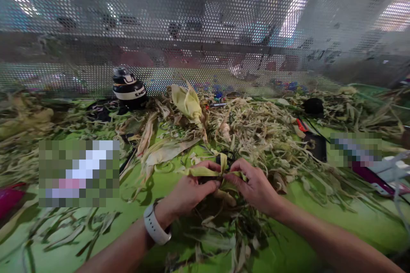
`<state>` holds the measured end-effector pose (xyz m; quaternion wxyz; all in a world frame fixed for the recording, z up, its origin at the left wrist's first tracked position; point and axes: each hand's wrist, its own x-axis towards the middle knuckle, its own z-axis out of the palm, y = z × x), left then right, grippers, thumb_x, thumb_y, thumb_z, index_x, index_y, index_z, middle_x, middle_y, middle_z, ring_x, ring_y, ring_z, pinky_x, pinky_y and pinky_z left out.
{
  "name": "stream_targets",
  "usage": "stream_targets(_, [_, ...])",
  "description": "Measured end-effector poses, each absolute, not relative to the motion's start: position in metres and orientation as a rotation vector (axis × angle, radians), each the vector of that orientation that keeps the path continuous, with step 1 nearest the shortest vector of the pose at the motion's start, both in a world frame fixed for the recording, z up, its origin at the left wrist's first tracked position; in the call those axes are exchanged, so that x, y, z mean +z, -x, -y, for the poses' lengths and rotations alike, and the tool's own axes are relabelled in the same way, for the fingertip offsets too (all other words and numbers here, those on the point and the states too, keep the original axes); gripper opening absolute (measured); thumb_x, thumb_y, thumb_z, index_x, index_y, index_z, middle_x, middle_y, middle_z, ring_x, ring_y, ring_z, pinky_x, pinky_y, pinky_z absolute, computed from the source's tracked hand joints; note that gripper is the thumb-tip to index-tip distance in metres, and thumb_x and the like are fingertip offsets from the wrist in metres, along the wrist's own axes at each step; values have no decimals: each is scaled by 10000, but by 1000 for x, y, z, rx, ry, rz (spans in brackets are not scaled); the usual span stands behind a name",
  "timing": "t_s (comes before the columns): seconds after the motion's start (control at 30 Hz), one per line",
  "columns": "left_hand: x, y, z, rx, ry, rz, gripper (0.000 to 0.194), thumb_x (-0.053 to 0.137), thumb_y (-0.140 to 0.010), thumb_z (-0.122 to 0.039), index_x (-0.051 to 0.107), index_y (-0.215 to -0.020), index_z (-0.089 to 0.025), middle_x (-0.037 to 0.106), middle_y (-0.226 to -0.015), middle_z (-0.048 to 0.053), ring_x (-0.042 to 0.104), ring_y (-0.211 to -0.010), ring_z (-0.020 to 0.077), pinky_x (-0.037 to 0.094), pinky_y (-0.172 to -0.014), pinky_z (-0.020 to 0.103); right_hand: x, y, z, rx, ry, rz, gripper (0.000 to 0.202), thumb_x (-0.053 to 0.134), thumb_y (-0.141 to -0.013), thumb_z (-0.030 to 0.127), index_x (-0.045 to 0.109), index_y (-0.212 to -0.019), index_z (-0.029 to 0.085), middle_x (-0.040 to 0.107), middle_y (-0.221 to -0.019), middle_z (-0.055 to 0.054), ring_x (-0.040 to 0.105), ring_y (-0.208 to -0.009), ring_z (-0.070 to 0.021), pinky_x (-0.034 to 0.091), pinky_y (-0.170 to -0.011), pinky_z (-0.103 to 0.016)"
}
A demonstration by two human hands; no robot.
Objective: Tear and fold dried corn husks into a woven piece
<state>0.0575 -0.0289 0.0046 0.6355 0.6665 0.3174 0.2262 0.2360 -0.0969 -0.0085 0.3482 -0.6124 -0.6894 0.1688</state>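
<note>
Near the middle of the view, my left hand (195, 185) is closed on a pale green husk strip (202, 172), with the thumb and fingers pinched at its inner end. My right hand (251, 183) pinches the same small bundle of husk strips from the other side. One strip (223, 162) sticks up between the fingertips of both hands. Below them, loose dried husk pieces (221, 243) lie on the green table (163, 185). A white watch (156, 225) is on my left wrist.
Shredded husks (265, 123) are heaped across the table. A large yellow-green husk (187, 102) stands behind my hands, left of centre. A black bottle (130, 89) stands back left. A dark flat object (315, 145) lies right. Behind is a perforated metal screen (198, 21).
</note>
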Motion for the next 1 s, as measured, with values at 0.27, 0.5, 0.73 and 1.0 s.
stream_targets(0.27, [3,-63,35,534,-1232,-709,257,733,-625,-322,596,-793,-184,610,-697,-12,547,-661,147,431,-625,252,-11,-232,99,560,1556,1661,224,499,-874,374,476,-736,200,508,-613,33,453,-539,-101,357,-493,-201])
stream_targets(0.5, [-3,-67,28,712,-1139,-844,272,745,-622,-343,646,-809,-173,662,-721,2,577,-677,153,446,-638,247,-15,-233,96,546,1533,1550,614,589,-827,411,275,-1294,165,535,-634,58,458,-447,-91,374,-422,-191])
stream_targets(0.73, [0,-66,23,770,-1316,-983,200,720,-637,-341,677,-707,-159,657,-675,16,574,-667,169,439,-642,246,-10,-235,101,-175,1438,2094,181,480,-912,284,592,-995,169,587,-742,-42,534,-682,-162,432,-640,-281])
stream_targets(1.0, [-8,-61,26,387,-1585,-633,272,631,-748,-381,700,-835,-133,668,-726,42,539,-610,142,423,-563,228,-3,-240,97,-326,1148,2163,61,548,-869,196,607,-852,198,638,-930,-56,548,-904,-193,381,-826,-361])
